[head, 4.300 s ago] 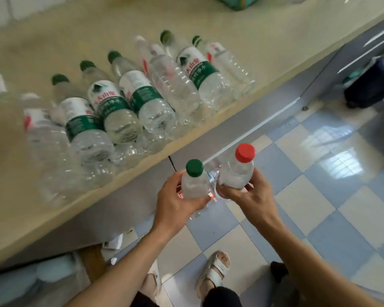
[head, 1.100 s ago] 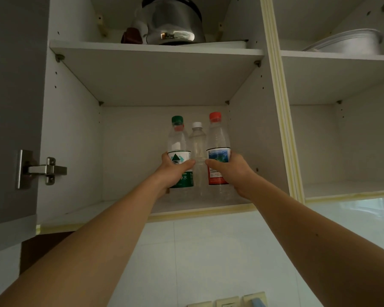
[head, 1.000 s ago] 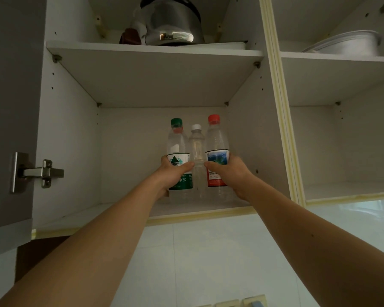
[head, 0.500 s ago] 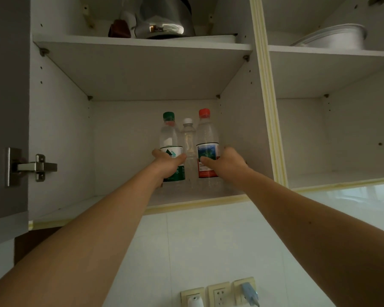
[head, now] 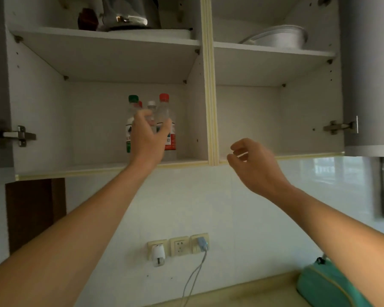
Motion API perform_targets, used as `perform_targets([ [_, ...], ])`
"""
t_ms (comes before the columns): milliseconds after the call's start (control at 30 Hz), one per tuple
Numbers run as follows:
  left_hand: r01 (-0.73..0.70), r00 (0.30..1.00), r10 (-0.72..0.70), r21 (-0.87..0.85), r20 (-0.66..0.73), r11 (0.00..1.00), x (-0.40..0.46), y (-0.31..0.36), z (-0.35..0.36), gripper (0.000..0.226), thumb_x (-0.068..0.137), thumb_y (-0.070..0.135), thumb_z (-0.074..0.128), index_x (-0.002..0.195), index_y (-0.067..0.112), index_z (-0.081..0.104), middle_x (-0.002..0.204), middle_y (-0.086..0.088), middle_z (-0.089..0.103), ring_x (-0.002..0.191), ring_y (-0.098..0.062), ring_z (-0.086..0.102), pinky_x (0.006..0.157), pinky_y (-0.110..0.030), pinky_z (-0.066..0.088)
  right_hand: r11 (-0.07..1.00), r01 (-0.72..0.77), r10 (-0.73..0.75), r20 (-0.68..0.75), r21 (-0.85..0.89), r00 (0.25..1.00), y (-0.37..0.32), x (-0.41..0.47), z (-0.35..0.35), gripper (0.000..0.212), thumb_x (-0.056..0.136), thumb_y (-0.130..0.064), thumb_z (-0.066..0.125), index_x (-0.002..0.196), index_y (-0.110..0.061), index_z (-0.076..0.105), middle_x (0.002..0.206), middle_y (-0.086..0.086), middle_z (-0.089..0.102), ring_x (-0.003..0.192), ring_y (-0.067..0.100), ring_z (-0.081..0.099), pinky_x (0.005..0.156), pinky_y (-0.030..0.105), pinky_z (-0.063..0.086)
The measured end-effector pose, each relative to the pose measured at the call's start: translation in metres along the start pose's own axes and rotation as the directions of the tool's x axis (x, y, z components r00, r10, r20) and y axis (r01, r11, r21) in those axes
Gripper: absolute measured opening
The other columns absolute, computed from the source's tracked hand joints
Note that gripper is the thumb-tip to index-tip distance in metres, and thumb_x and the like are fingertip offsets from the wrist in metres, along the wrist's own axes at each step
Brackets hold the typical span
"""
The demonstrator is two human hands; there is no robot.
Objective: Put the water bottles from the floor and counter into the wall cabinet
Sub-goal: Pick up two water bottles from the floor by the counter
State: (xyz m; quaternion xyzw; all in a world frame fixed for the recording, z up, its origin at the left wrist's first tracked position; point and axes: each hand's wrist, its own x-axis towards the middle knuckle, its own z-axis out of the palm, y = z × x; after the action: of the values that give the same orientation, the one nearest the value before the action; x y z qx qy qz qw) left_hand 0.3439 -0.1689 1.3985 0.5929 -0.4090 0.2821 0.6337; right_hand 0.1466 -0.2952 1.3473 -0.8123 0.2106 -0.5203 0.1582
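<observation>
Three water bottles stand upright together on the lower left shelf of the open wall cabinet (head: 111, 168): a green-capped bottle (head: 130, 111), a white-capped bottle (head: 151, 105) behind, and a red-capped bottle (head: 167, 120). My left hand (head: 148, 135) is raised in front of them with loosely spread fingers and holds nothing. My right hand (head: 253, 165) hangs lower and to the right, below the cabinet's front edge, with loosely curled fingers and nothing in it.
A metal pot (head: 124, 14) sits on the upper left shelf and a white basin (head: 277, 37) on the upper right. Cabinet doors stand open at both sides. Wall sockets (head: 179, 245) with a plugged cable and a teal bag (head: 328, 284) on the counter lie below.
Both hands have let go of the green-capped and red-capped bottles, which now stand on the shelf. My hands have pulled back, the right one down and rightward. The view tilted downward.
</observation>
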Motion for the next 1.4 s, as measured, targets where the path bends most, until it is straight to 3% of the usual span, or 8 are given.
perform_targets([
  [167, 0.059, 0.989, -0.045, -0.098, 0.142, 0.993, -0.094, 0.022, 0.028, 0.032, 0.097, 0.044, 0.063, 0.118, 0.022, 0.054, 0.104, 0.004, 0.063, 0.093, -0.01, 0.062, 0.075, -0.019, 0.047, 0.997, -0.08, 0.079, 0.043, 0.01, 0.996, 0.05, -0.066, -0.031, 0.019, 0.097, -0.026, 0.061, 0.114, -0.019, 0.065, 0.107, -0.004, 0.066, 0.095, 0.011, 0.061, 0.079, 0.022, 0.042],
  [333, 0.179, 0.938, -0.157, -0.044, 0.309, 0.983, -0.19, 0.023, 0.044, 0.031, 0.098, 0.045, 0.06, 0.088, 0.016, 0.065, 0.074, 0.005, 0.067, 0.056, 0.0, 0.055, 0.061, -0.024, 0.043, 0.971, -0.239, 0.235, 0.13, 0.015, 0.963, 0.099, -0.143, -0.039, 0.019, 0.097, -0.03, 0.06, 0.111, -0.021, 0.067, 0.102, -0.008, 0.068, 0.08, 0.001, 0.063, 0.066, 0.018, 0.047],
  [500, 0.327, 0.861, -0.286, -0.028, 0.42, 0.945, -0.274, 0.019, 0.05, 0.042, 0.099, 0.042, 0.059, 0.073, 0.011, 0.066, 0.049, 0.013, 0.054, 0.045, -0.002, 0.046, 0.057, -0.026, 0.037, 0.931, -0.363, 0.36, 0.22, -0.032, 0.906, 0.133, -0.227, -0.037, 0.018, 0.096, -0.031, 0.06, 0.106, -0.021, 0.071, 0.1, -0.008, 0.071, 0.081, 0.007, 0.066, 0.068, 0.028, 0.054],
  [700, 0.457, 0.706, -0.366, 0.004, 0.606, 0.889, -0.382, -0.005, 0.044, 0.045, 0.1, 0.046, 0.055, 0.071, 0.013, 0.064, 0.043, 0.014, 0.045, 0.039, -0.002, 0.038, 0.048, -0.018, 0.033, 0.876, -0.481, 0.475, 0.236, -0.033, 0.848, 0.152, -0.321, -0.038, 0.009, 0.094, -0.024, 0.064, 0.09, -0.031, 0.068, 0.082, -0.017, 0.068, 0.075, 0.008, 0.068, 0.077, 0.045, 0.06],
  [933, 0.621, 0.429, -0.531, 0.188, 0.73, 0.761, -0.505, -0.048, 0.007, 0.057, 0.1, 0.053, 0.051, 0.07, 0.004, 0.054, 0.054, 0.005, 0.045, 0.047, -0.011, 0.042, 0.052, -0.029, 0.038, 0.736, -0.675, 0.667, 0.224, -0.05, 0.71, 0.155, -0.45, -0.025, 0.017, 0.095, -0.023, 0.064, 0.08, -0.03, 0.07, 0.07, -0.012, 0.069, 0.066, 0.01, 0.065, 0.064, 0.041, 0.056],
  [1100, 0.651, 0.191, -0.438, 0.22, 0.878, 0.726, -0.588, -0.06, -0.016, 0.052, 0.1, 0.052, 0.051, 0.065, 0.013, 0.046, 0.055, 0.0, 0.037, 0.046, -0.011, 0.032, 0.049, -0.027, 0.028, 0.61, -0.775, 0.786, 0.241, -0.164, 0.569, 0.149, -0.543, -0.004, 0.018, 0.097, -0.031, 0.061, 0.08, -0.033, 0.067, 0.074, -0.014, 0.067, 0.069, 0.0, 0.063, 0.058, 0.012, 0.046],
  [1233, 0.692, -0.011, -0.434, 0.32, 0.901, 0.647, -0.651, -0.08, -0.017, 0.046, 0.102, 0.042, 0.054, 0.067, 0.012, 0.053, 0.051, 0.005, 0.044, 0.044, -0.01, 0.038, 0.047, -0.026, 0.031, 0.484, -0.853, 0.868, 0.232, -0.194, 0.439, 0.165, -0.608, 0.014, 0.016, 0.098, -0.034, 0.06, 0.084, -0.032, 0.066, 0.076, -0.013, 0.067, 0.067, 0.003, 0.063, 0.059, 0.015, 0.045],
  [1400, 0.66, -0.154, -0.522, 0.481, 0.839, 0.577, -0.734, -0.118, -0.003, 0.037, 0.101, 0.038, 0.057, 0.078, 0.01, 0.06, 0.062, 0.0, 0.058, 0.057, -0.02, 0.055, 0.056, -0.033, 0.043, 0.316, -0.921, 0.937, 0.23, -0.229, 0.264, 0.215, -0.689, 0.028, 0.021, 0.098, -0.03, 0.06, 0.081, -0.02, 0.067, 0.073, -0.003, 0.067, 0.066, 0.014, 0.063, 0.06, 0.027, 0.051],
])
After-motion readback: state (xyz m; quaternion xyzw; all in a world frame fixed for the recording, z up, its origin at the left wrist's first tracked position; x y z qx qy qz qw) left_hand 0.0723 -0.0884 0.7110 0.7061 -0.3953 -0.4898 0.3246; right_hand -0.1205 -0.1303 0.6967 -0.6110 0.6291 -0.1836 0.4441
